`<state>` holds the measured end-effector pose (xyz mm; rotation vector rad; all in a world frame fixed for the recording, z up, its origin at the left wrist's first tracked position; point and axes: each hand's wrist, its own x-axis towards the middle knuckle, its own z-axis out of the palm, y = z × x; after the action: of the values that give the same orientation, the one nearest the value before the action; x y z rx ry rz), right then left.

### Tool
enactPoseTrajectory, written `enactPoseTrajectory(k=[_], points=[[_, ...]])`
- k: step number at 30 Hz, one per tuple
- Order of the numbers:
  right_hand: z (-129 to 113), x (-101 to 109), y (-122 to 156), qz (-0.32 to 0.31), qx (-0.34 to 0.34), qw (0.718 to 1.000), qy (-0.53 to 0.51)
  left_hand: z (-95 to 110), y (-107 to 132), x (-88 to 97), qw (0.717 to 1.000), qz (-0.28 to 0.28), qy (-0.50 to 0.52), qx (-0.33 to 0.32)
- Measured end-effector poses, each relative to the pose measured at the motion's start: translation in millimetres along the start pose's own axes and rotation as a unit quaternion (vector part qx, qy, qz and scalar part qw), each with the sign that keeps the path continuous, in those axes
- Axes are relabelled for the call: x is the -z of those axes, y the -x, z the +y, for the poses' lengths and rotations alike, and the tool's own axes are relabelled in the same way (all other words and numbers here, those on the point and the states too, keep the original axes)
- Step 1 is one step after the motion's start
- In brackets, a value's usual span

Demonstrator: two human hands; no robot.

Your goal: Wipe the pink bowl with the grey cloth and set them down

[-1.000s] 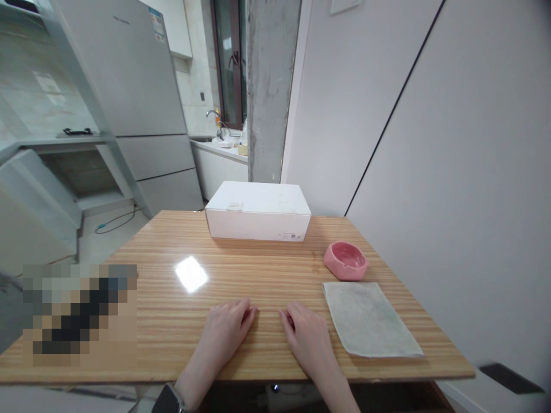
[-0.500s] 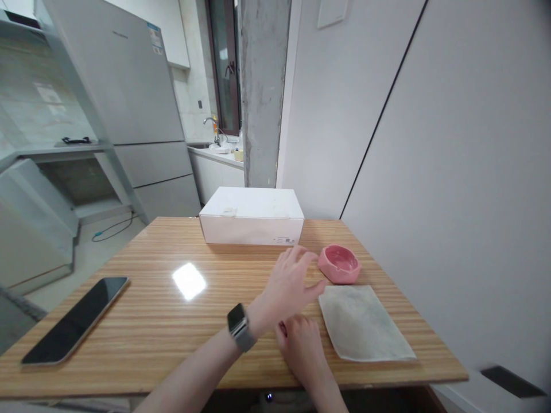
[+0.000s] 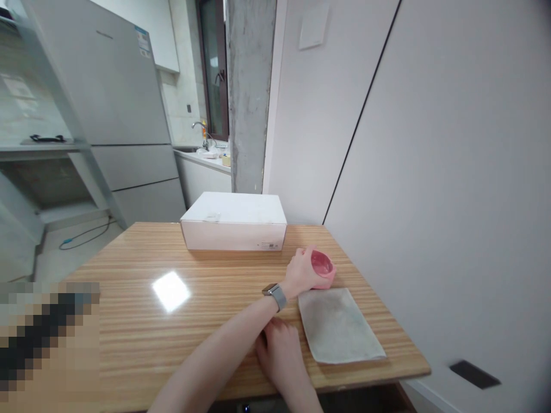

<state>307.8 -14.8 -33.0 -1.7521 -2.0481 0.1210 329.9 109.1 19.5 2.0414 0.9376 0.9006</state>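
Note:
My left hand [image 3: 302, 272], with a watch on its wrist, reaches across my right arm and grips the near side of a pink dish [image 3: 322, 267] on the wooden table [image 3: 193, 321]. The fingers wrap round its rim. My right hand [image 3: 279, 351] rests on the table near the front edge, fingers curled loosely, partly hidden under my left forearm. It holds nothing that I can see. A grey-green cloth [image 3: 338, 326] lies flat just right of it, in front of the pink dish.
A white closed box [image 3: 235, 222] stands at the back of the table. A blurred-out patch [image 3: 43, 338] covers the table's front left. A white wall runs along the right; a fridge [image 3: 116, 103] and kitchen counter lie beyond.
My left hand left the table beside my right hand, crossed over to the right and closed on the pink dish. The view shifted right.

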Motion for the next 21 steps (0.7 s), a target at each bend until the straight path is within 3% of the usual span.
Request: enactPoseTrajectory(k=[2,5,10,13,17,21], points=[[-0.8,0.9,-0.2,0.01,0.011,1.0,-0.003,-4.5,12.5,22.3,0.999,0.048,-0.004,0.007],[-2.4,0.2,-1.8,0.01,0.013,1.0,0.011,-18.8,41.1,70.7,0.996,0.087,-0.017,0.017],[-3.6,-1.2,-4.4,0.013,0.016,1.0,0.012,-51.7,94.8,160.7,0.976,0.165,-0.101,0.098],[-3.1,-0.6,-5.0,0.015,0.018,1.0,-0.002,-74.1,115.5,201.0,0.954,0.218,-0.147,0.142],[-5.2,-3.2,-4.5,0.029,0.024,0.999,-0.009,-104.4,129.4,233.9,0.934,0.248,-0.189,0.172],[-2.9,1.7,-2.4,0.081,0.049,0.995,-0.043,-128.6,134.8,247.0,0.928,0.258,-0.19,0.188]])
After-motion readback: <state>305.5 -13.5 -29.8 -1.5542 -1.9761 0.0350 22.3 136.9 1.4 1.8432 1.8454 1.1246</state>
